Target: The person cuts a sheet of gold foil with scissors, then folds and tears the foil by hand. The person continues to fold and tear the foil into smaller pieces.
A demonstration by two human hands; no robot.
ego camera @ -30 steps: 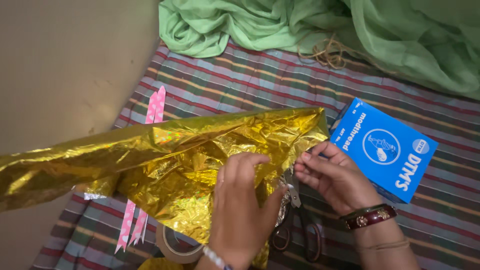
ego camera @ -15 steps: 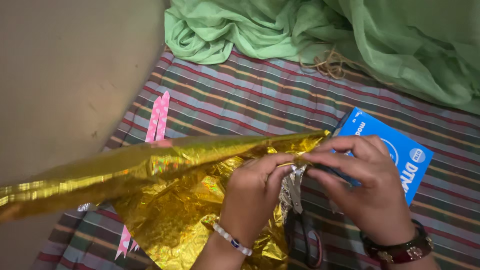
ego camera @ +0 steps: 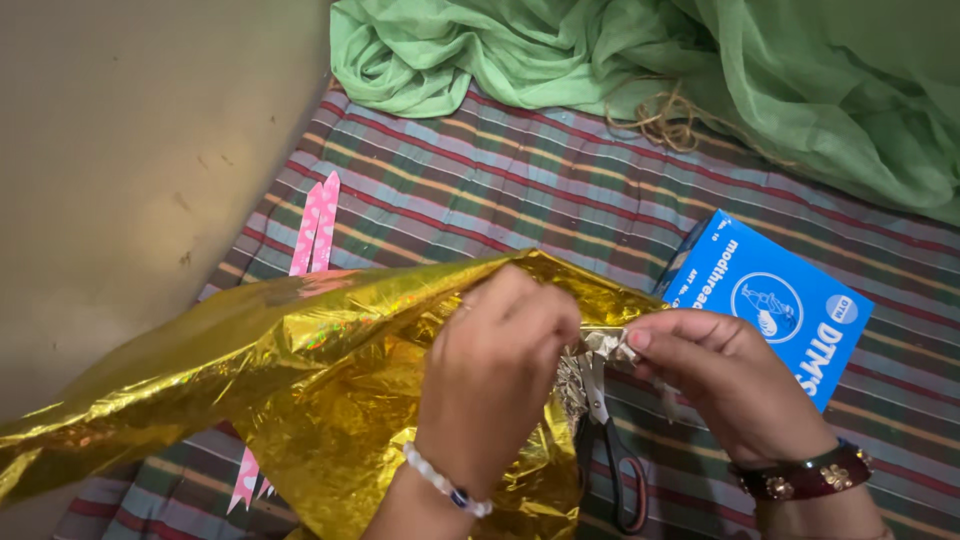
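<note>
- The left hand point(ego camera: 495, 375) is closed on the crumpled sheet of shiny gold foil wrapping paper point(ego camera: 300, 380), fingers curled down over its right-hand edge, back of the hand towards the camera. A white bead bracelet point(ego camera: 445, 483) sits on that wrist.
- The right hand point(ego camera: 725, 375) pinches the same edge of the gold foil between thumb and fingertips point(ego camera: 640, 338), where a small silvery, crinkled corner shows. A dark red bangle with gold studs point(ego camera: 805, 473) circles that wrist.
- The two hands meet just above the centre of the lower half of the view, fingertips touching or nearly touching; which cannot be told.
- The gold foil spreads from the hands down to the lower left corner, lifted off the cloth at its upper fold and draped over part of the mat.
- A pair of scissors with dark handles point(ego camera: 610, 450) lies on the striped woven cloth mat point(ego camera: 520, 190), directly beneath the hands, blades pointing up towards the foil edge.
- A flat blue cardboard box with white print point(ego camera: 775, 305) lies on the mat just right of the right hand, tilted.
- Two pink ribbon strips with white hearts point(ego camera: 315, 225) run partly under the foil at left.
- A heap of light green fabric point(ego camera: 650, 70) and a tangle of brown twine point(ego camera: 665, 120) lie at the far edge of the mat.
</note>
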